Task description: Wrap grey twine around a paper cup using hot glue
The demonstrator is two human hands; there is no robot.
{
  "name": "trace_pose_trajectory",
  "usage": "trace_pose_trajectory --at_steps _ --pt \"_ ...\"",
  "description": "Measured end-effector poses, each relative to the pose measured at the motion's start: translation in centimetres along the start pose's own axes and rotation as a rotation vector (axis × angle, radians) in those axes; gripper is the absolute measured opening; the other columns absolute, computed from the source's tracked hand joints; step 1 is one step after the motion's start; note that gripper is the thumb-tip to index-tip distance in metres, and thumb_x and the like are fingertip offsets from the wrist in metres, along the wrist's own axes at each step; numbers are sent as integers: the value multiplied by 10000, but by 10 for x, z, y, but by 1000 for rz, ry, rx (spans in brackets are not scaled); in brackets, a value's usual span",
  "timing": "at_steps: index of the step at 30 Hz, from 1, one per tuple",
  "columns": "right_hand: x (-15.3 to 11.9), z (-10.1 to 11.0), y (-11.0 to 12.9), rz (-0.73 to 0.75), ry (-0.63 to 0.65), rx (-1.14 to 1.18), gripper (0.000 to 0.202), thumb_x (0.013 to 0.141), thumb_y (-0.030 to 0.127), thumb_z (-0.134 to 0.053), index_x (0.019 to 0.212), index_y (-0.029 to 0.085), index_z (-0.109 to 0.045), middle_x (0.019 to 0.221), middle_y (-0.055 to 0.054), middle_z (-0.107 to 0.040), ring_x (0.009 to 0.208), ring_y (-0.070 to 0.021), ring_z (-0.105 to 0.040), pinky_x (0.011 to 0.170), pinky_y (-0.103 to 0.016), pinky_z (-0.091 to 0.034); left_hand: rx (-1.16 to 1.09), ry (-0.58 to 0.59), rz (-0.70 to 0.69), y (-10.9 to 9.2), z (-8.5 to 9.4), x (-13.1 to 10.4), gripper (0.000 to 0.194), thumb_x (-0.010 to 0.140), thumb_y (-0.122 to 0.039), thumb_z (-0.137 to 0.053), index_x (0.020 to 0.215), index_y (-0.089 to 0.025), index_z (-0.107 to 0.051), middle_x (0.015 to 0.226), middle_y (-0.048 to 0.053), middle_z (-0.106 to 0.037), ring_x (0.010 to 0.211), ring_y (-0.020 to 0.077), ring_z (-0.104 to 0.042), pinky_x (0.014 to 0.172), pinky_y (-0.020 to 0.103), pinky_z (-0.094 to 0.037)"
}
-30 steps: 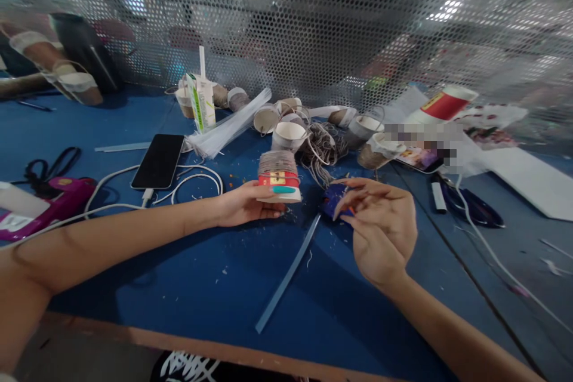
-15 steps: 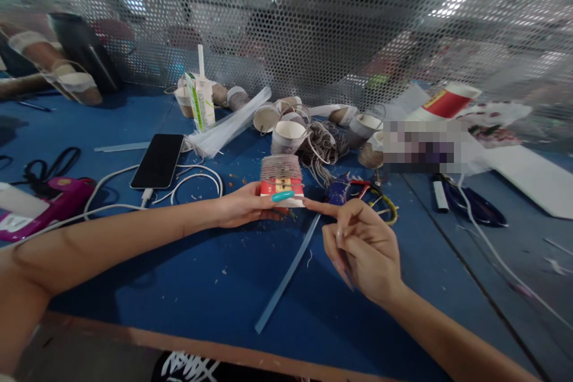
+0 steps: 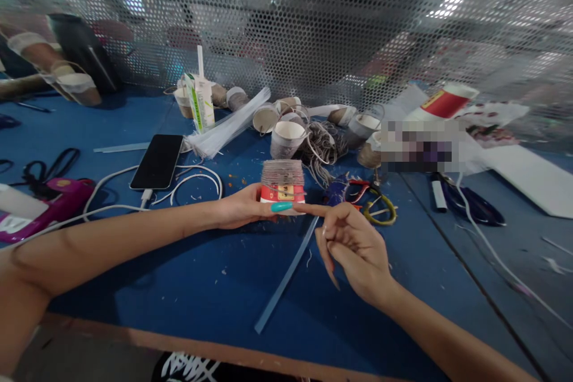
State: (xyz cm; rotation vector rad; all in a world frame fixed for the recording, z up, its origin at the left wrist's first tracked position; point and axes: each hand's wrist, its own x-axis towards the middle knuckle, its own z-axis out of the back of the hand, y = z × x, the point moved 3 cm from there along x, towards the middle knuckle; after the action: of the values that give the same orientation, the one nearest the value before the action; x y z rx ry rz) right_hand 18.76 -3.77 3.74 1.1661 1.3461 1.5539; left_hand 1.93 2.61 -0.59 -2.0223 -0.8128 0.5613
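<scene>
One string-wrapped cup (image 3: 283, 176) is occupying the closed left hand (image 3: 239, 208); the half-open, seemingly empty right hand (image 3: 360, 246) is fingering its edge.

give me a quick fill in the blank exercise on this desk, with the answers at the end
The left hand holds a cup whose printed band is ____. The right hand extends its ____ finger towards that cup. The white cable is plugged into the ____, which lies screen up.

Missing words: red; index; phone.
</scene>
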Motion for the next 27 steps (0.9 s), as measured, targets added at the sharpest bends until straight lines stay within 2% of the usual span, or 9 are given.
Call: trace_pose_trajectory --at_steps 4,9,16,18,22,24,27 --pt "-1 -1 0 4 -19 -8 252 677 7 -449 793 232 -455 1131 -53 -721 321 -16 -469 263 -164 -367 49 26 -16 -1 -2 -1 618 501 -392 -930 1035 -159 -725 1030 88 -752 926 170 -684 861 278 -479" --pt "3 5 -1 -7 -134 100 269 646 8 -447 801 228 -453 1178 -35 -693 315 -12 -451 218 -149 -313 51 58 -23 -2 -2 -1 625 516 -359 -930 1063 -149 -710 1054 104 -761 977 199 -706 1007 355 -461" --pt "7 16 -3 135 -317 120 261 653 -14 -453 779 215 -459 917 20 -688 314 -6 -433 257 -142 -322 55 43 -55 1 0 0 599 527 -311 -926 1054 -134 -704 1078 118 -756 1022 224 -706 1039 381 -453" --pt "4 14 -2 197 -257 55 276 683 -27 -440 801 223 -462 907 23 -677 329 -15 -453 255 -142 -342 77 45 -67 2 -1 -1 577 553 -300 -914 1062 -131 -701 1083 121 -753 1041 229 -701 1047 388 -448" --pt "-4 3 -5 215 19 -114 292 787 -35 -395 882 234 -459 1109 -31 -665 373 -12 -497 307 -166 -435 134 34 -54 1 -3 -2 600 571 -269 -902 1112 -136 -677 1105 116 -744 1042 231 -696 1037 401 -454" --pt "-7 1 -7 241 71 -187 298 815 -36 -387 920 234 -455 1190 -61 -642 404 -14 -522 347 -181 -467 166 13 -43 0 -4 -2 612 573 -234 -898 1130 -140 -665 1122 111 -736 1038 227 -693 1025 401 -462" --pt "-8 3 -9 278 71 -232 306 829 -44 -376 937 233 -448 1213 -80 -637 420 -17 -529 373 -192 -470 175 10 -39 -2 -7 -3 596 582 -239 -892 1124 -145 -663 1099 96 -737 1014 209 -690 1011 389 -468"
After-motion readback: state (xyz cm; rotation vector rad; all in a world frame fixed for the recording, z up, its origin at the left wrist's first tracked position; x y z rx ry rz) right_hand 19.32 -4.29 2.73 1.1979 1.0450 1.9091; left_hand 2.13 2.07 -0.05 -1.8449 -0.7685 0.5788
